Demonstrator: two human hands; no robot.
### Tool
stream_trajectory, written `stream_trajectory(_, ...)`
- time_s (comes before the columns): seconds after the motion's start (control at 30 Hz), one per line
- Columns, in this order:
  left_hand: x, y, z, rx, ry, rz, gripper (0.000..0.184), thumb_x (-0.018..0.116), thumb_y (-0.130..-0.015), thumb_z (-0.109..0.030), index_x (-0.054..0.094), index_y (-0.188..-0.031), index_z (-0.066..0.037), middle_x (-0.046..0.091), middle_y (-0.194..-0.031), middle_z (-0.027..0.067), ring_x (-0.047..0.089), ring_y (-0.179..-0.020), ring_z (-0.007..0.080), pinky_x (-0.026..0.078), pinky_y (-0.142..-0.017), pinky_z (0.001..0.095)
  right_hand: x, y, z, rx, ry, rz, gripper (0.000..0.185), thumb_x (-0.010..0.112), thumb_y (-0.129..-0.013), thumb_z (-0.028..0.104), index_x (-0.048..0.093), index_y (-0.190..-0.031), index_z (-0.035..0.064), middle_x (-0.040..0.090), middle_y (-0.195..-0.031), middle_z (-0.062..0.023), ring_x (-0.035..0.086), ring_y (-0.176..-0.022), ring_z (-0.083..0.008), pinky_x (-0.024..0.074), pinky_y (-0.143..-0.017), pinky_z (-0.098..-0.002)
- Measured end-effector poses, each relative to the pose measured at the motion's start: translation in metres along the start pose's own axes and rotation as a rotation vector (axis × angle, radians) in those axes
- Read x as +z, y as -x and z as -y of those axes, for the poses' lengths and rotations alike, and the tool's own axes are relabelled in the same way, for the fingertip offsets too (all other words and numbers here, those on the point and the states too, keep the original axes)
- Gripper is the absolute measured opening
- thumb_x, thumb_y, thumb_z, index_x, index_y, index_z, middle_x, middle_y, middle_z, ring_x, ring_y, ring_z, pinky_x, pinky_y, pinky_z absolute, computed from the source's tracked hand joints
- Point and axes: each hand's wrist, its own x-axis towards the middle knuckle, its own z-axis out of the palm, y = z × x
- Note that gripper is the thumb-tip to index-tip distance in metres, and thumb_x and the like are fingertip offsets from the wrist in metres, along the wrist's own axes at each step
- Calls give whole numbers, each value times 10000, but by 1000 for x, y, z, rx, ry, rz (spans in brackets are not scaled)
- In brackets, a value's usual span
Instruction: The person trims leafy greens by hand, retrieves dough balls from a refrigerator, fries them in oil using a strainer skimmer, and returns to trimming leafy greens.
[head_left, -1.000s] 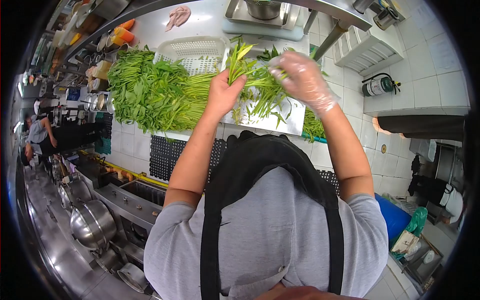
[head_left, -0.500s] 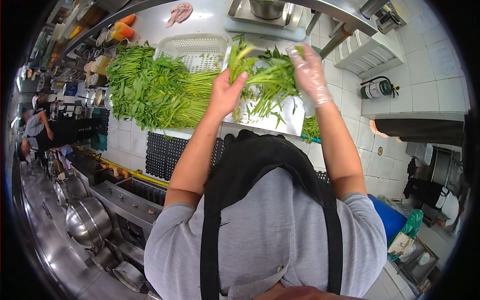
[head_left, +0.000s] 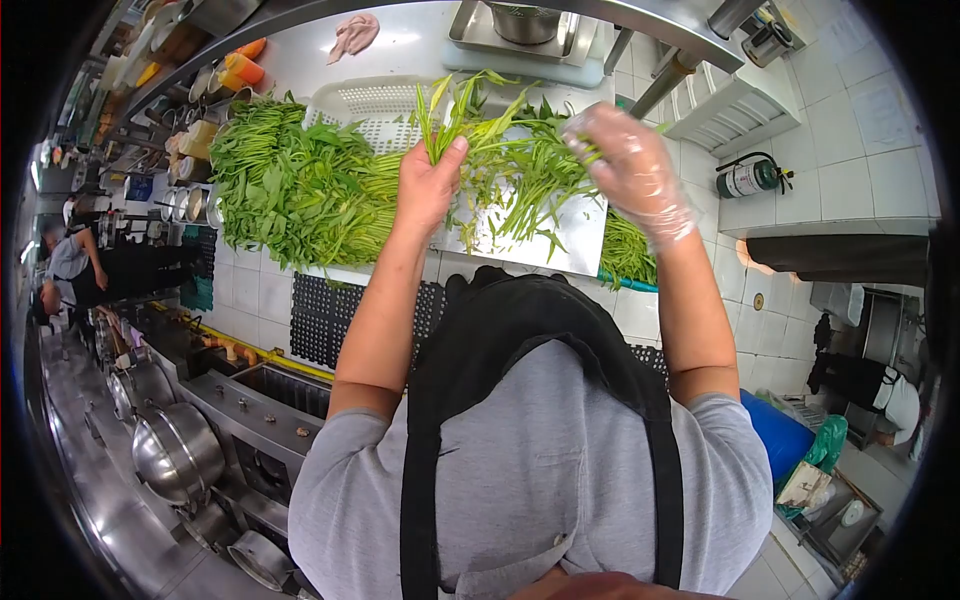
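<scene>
My bare left hand (head_left: 428, 185) is closed around a small bunch of water spinach (head_left: 436, 125), its pale green tops sticking up past the thumb. To the right, my right hand (head_left: 630, 165), in a clear plastic glove, has curled fingers with bits of green stem between them; the grip is partly hidden. Loose water spinach (head_left: 540, 190) lies below and between both hands on a metal tray (head_left: 570, 255) scattered with short trimmings. Left of my left hand is a large heap of water spinach (head_left: 320, 190), its stems pointing right.
Behind the heap stands a white perforated basket (head_left: 385, 105). A pink cloth (head_left: 354, 36) and a metal pot (head_left: 525, 22) in a tray are farther back. More cut greens (head_left: 628, 250) sit low at the right. Another person (head_left: 75, 250) is at far left, near woks (head_left: 178, 452).
My left hand has moved slightly left with its bunch. My right hand has shifted right and down, away from the left, and its fingers have curled more.
</scene>
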Motion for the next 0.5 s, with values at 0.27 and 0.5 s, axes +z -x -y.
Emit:
stream_trajectory(0.27,12,5,7,-45,37,59,256,679,-1116,-278,597,-937,-114,445,-694,-76,350,-537,55,295,-499,260,76,9,1,-67,88,148,456,754,-828,101,723,-1282,93,734,-1253,-151,725,-1062,-384,599,-912,-482)
stream_trajectory(0.5,-2,8,26,-201,353,36,263,633,-1139,-328,587,-1010,-104,366,-676,-74,353,-565,69,312,-514,262,70,17,-31,830,-553,-168,276,683,-1060,264,737,-1231,54,779,-973,-30,683,-948,-163,543,-922,-344)
